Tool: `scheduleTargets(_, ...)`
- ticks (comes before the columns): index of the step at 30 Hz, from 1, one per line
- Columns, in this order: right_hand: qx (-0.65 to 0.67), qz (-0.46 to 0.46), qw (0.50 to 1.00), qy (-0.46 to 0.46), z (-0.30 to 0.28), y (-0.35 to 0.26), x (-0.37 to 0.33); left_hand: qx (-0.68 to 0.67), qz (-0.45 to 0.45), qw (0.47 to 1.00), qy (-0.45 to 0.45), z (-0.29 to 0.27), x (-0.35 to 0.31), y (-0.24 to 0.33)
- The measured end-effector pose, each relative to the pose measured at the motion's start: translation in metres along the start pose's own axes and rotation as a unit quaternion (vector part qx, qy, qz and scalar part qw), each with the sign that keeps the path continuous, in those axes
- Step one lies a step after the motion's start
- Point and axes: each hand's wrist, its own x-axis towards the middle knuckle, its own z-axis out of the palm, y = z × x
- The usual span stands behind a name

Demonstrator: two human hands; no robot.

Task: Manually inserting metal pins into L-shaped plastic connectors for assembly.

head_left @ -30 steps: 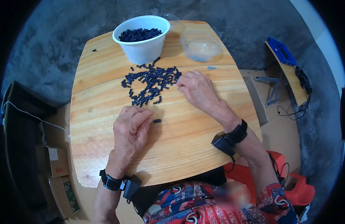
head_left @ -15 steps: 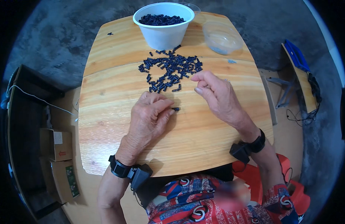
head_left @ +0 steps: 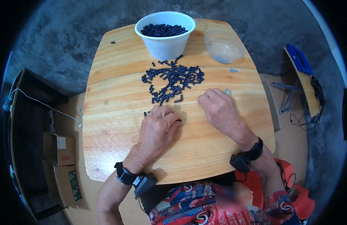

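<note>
My left hand (head_left: 157, 126) rests low over the middle of the wooden table. Its thumb and fingers are pinched on a small black plastic part (head_left: 179, 120), of which only a dark end shows. Another small black part (head_left: 145, 114) peeks out beside its knuckles. To the right, my right hand (head_left: 222, 114) is closed, fingertips curled under and turned toward the left hand; whatever they hold is hidden. Just beyond both hands spreads a loose pile of short black cylindrical parts (head_left: 177, 76). Several tiny silvery pieces (head_left: 228, 91) lie right behind my right hand.
A white tub (head_left: 166, 47) full of the same black parts stands at the far edge. Beside it are a clear plastic bowl (head_left: 233, 50) with small pale pieces and a clear lid (head_left: 194, 15). More silvery pieces (head_left: 233, 70) lie before the bowl. A dark bit (head_left: 113, 42) sits far left.
My right hand has drawn back from the pile toward me, its fingers curling in. My left hand has turned slightly, hiding more of its part. The whole view has shifted a little.
</note>
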Motion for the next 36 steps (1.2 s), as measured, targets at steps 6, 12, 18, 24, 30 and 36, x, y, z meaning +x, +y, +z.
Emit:
scheduleTargets(6,0.003,0.018,1.000,0.013,-0.002,0.001,0.001,-0.059,0.026,0.998,0.024,-0.005,-0.014,-0.002)
scheduleTargets(12,0.112,0.031,0.993,-0.003,-0.005,-0.009,0.009,-0.199,-0.023,0.979,-0.021,-0.005,-0.015,0.001)
scheduleTargets(18,0.142,0.026,0.990,0.006,0.001,-0.022,0.029,-0.194,-0.005,0.981,-0.010,-0.003,-0.018,-0.002)
scheduleTargets(24,0.102,-0.032,0.992,0.070,-0.021,-0.009,0.055,-0.078,-0.003,0.996,0.047,-0.012,-0.013,-0.002)
scheduleTargets(30,0.179,0.097,0.979,0.013,-0.100,0.001,0.115,0.000,-0.060,0.993,0.102,-0.018,-0.010,-0.005)
scheduleTargets(36,0.028,-0.080,0.996,-0.036,-0.041,0.005,0.134,-0.025,-0.077,0.991,0.105,-0.013,-0.008,-0.012)
